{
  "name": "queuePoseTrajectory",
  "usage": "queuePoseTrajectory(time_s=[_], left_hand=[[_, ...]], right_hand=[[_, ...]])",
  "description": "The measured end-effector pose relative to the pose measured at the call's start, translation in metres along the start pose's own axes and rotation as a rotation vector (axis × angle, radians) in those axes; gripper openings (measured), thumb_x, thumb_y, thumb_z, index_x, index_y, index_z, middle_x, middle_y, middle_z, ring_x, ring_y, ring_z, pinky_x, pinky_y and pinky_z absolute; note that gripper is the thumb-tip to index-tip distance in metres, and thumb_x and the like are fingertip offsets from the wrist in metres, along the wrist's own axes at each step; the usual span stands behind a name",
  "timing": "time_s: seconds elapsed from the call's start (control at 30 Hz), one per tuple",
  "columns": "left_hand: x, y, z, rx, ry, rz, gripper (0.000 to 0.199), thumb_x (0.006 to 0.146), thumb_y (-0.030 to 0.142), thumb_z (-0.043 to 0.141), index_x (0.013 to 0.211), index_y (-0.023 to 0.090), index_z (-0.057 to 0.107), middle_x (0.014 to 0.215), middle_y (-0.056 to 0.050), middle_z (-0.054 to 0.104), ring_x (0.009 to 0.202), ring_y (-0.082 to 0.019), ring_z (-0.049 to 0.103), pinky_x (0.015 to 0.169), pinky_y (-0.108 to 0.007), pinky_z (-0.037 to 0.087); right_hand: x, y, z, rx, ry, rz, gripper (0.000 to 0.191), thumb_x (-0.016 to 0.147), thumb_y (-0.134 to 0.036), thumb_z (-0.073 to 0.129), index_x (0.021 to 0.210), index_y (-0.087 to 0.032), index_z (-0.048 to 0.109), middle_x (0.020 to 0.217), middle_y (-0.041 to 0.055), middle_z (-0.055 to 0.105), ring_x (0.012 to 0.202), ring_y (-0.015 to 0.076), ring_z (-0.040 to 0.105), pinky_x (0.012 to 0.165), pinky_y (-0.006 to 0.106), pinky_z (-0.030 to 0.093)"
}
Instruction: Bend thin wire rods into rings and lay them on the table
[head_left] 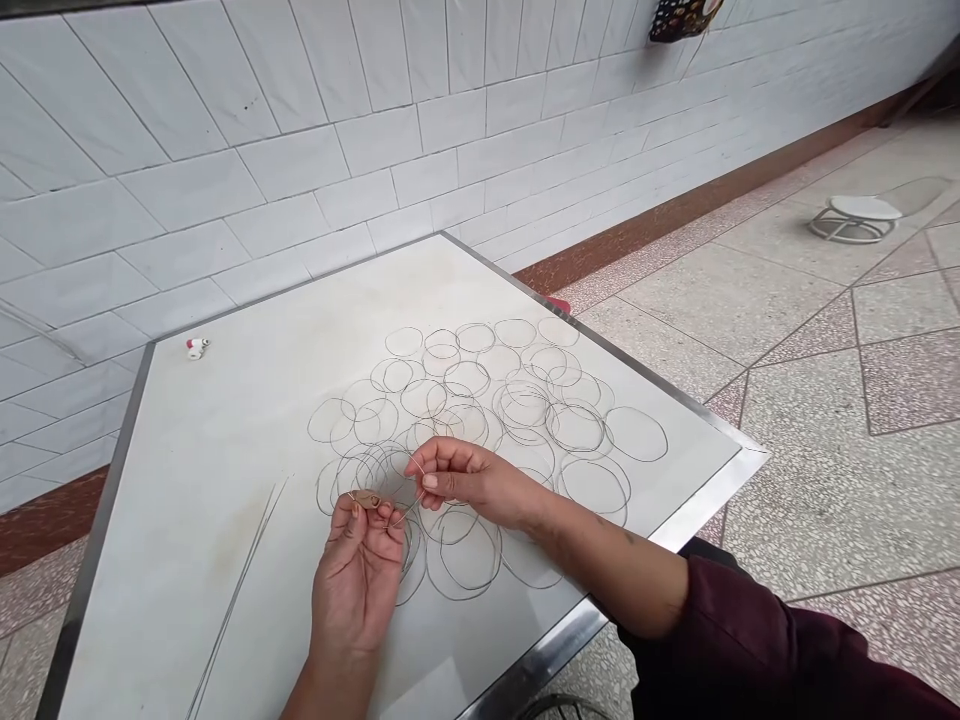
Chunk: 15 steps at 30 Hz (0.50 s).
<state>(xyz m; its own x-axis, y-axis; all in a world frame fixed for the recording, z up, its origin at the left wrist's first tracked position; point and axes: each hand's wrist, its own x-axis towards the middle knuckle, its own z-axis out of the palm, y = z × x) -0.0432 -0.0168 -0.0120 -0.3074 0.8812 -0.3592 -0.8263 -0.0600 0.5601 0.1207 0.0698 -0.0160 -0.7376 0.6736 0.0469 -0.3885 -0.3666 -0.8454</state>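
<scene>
Above the near part of the white table, my left hand (360,570) is closed, palm up, its fingertips pinching a small brown piece (367,499) and the end of a thin wire. To its right, my right hand (465,478) pinches the same thin wire, which is bent into a loop (409,510) between the two hands. Many thin wire rings (636,433) lie flat and overlapping on the table, beneath and beyond both hands. What the brown piece is made of cannot be made out.
A few straight wires (238,590) lie on the white table (202,450) at the left. Small red and white items (197,347) sit near its far left corner. A white tiled wall (300,180) runs behind. On the floor at the right stands a low round stool (859,215).
</scene>
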Motion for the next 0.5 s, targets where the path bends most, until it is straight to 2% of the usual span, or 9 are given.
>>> queuePoseTrajectory(time_s=[0.2,0.3,0.5], left_hand=[[0.0,-0.001,-0.001,0.027,-0.052,0.016,0.023,0.069,0.009,0.083,0.077,0.021,0.065,0.073,0.003,0.068,0.07,-0.011,0.066,0.069,-0.022,0.058],[0.001,-0.002,-0.001,0.028,-0.061,0.021,0.021,0.071,0.011,0.082,0.078,0.022,0.065,0.075,0.003,0.068,0.072,-0.012,0.067,0.072,-0.023,0.058],[0.001,-0.004,-0.001,0.025,-0.068,0.01,0.023,0.068,0.013,0.085,0.076,0.021,0.065,0.072,0.004,0.067,0.073,-0.011,0.067,0.075,-0.023,0.056]], right_hand=[[-0.001,0.002,-0.001,0.065,0.065,0.059,0.027,0.078,-0.036,0.082,0.092,-0.017,0.068,0.08,-0.0002,0.067,0.073,0.0105,0.06,0.071,0.025,0.046],[-0.002,0.003,0.001,0.058,0.034,0.075,0.026,0.079,-0.036,0.081,0.093,-0.018,0.068,0.081,-0.0012,0.065,0.075,0.0105,0.06,0.072,0.025,0.047],[-0.002,0.006,0.009,-0.104,-0.052,0.047,0.02,0.082,-0.034,0.077,0.092,-0.019,0.069,0.091,0.0014,0.07,0.082,0.0124,0.062,0.074,0.028,0.05]])
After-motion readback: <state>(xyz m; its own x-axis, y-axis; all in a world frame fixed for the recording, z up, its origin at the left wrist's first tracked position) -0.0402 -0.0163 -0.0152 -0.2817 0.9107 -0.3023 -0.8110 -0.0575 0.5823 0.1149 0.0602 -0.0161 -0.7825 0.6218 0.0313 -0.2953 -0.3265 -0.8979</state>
